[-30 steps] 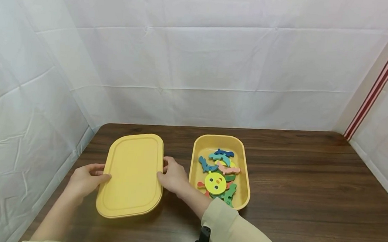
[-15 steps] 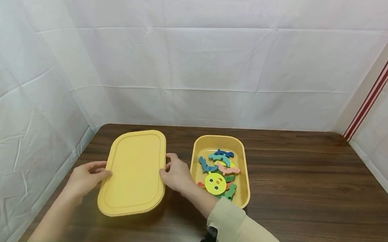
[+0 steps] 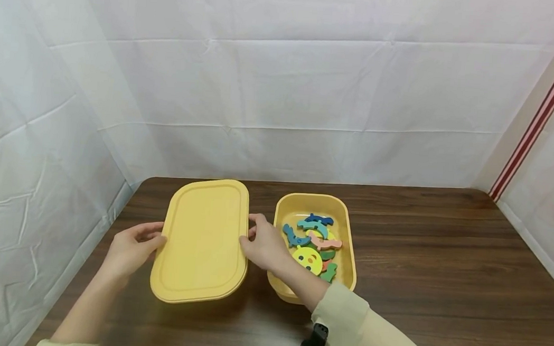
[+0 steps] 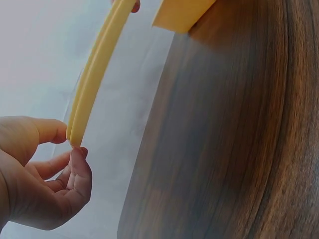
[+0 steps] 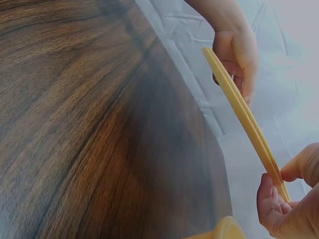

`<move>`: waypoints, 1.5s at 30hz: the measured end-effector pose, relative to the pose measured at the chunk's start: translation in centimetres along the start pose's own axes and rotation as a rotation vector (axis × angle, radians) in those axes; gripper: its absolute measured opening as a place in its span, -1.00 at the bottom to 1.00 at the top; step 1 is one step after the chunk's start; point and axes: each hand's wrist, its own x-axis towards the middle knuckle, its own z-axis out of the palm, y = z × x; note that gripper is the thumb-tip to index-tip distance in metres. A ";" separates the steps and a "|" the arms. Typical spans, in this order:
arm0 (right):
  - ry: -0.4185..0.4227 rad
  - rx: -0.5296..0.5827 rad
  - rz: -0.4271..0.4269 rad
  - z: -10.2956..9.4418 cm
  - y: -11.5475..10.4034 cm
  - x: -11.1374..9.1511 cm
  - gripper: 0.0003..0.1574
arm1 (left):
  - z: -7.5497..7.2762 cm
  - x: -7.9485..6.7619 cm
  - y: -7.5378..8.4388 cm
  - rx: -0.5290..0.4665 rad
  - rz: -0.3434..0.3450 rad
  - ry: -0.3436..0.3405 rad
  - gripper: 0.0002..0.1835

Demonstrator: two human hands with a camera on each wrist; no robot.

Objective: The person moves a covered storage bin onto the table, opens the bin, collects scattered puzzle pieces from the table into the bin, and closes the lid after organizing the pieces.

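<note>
A flat yellow lid (image 3: 201, 242) with rounded corners is held above the table by both hands. My left hand (image 3: 131, 249) pinches its left edge, thumb on top and fingers beneath. On the opposite edge, my right hand (image 3: 266, 245) pinches it the same way. The left wrist view shows the lid (image 4: 97, 74) edge-on between thumb and fingers. To the right stands a yellow box (image 3: 347, 267), partly behind my right forearm. Inside lie several colourful pieces: a yellow round face piece (image 3: 307, 258), a pink piece (image 3: 325, 242), and blue and green ones.
The dark wooden table (image 3: 442, 268) extends to the right of the box. White cloth (image 3: 287, 89) hangs behind and at the sides, with a red-striped edge (image 3: 542, 115) at the right. A black device (image 3: 313, 344) sits at my right wrist.
Both hands have carried the lid to the right and slightly away from me, closer to the box. My right forearm now covers more of the box's near end. The box stays in place.
</note>
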 end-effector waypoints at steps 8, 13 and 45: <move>0.013 -0.027 -0.024 -1.6 0.3 -0.4 -0.37 | 0.7 0.2 1.0 -0.001 0.013 -0.002 -0.50; 0.022 -0.058 -0.016 -2.5 0.7 -0.8 -0.38 | 1.5 0.3 1.6 -0.013 0.027 -0.012 -0.51; 0.091 -0.080 0.082 -7.4 5.3 -2.7 -0.36 | 8.1 1.7 4.4 -0.092 0.080 -0.067 -0.61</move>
